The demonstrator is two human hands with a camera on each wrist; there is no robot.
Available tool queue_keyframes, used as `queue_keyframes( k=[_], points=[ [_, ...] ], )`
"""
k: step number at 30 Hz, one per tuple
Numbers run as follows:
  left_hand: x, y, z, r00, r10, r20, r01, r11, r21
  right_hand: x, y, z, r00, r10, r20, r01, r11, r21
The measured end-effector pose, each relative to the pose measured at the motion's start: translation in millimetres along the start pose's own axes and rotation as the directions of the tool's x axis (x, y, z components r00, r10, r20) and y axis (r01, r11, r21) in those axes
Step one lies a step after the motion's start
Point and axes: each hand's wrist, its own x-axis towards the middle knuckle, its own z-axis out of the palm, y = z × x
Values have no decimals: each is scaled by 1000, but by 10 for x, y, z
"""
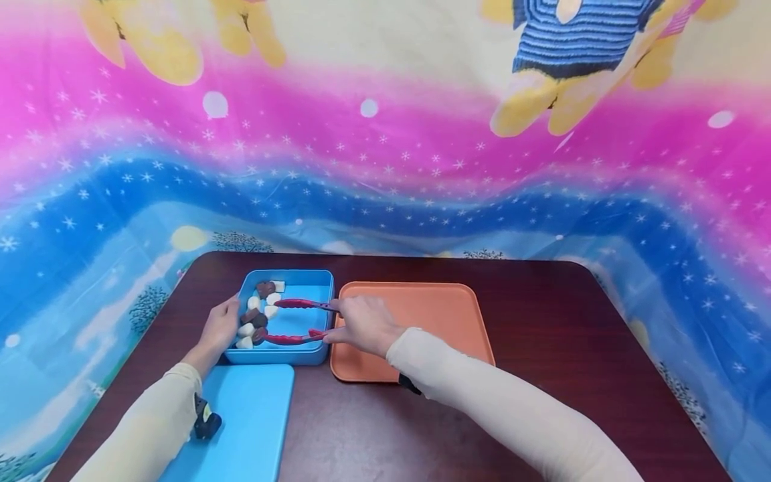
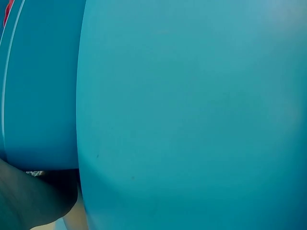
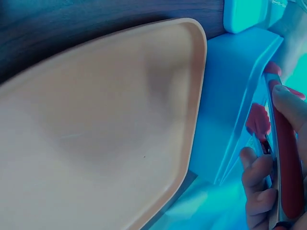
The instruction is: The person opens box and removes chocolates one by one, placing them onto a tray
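Note:
My right hand (image 1: 364, 325) holds a pair of tongs (image 3: 287, 158) with red handles and red scalloped tips. Their two arms stand spread apart over the blue box (image 1: 328, 294). One tip is close by a white piece (image 1: 272, 311); the other lies right at a brown piece (image 1: 259, 336). Several white and brown chunks are gathered along the box's left side, with nothing between the tongs' tips. Along the box's left outer wall, my left hand (image 1: 219, 328) rests against it, some of its fingers hidden. Only a shaded part of that hand shows in the left wrist view.
An orange tray (image 1: 421, 308) lies just right of the box, partly under my right forearm. A flat blue lid (image 1: 253, 415) lies in front of the box, beneath my left forearm. A printed cloth (image 1: 385, 167) hangs behind the dark table (image 1: 542, 321).

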Motion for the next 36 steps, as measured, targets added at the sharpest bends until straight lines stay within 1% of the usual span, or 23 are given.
queue_keyframes(
  k=[5,10,14,20,24,29,36],
  points=[
    [-9,18,5,1000,-3,0,3,1000,7,51,-59,22,1000,11,-5,-11,1000,-15],
    [-23,24,17,1000,-3,3,3,1000,4,111,-110,48,998,67,-6,-67,997,-35],
    [-30,24,31,1000,-1,7,1,1000,-1,146,-142,84,993,117,12,-116,990,-80],
    [-66,21,41,1000,-11,-13,11,1000,-5,186,-186,159,991,133,19,-129,983,-133],
    [-78,17,39,1000,-6,-20,6,1000,-7,206,-200,192,991,133,16,-128,978,-165],
    [-67,8,37,1000,4,-22,-4,1000,-13,216,-199,196,992,124,22,-120,982,-149],
    [-66,-4,41,999,9,-35,-9,1000,-6,187,-171,200,992,124,26,-123,991,-59]
  ],
)
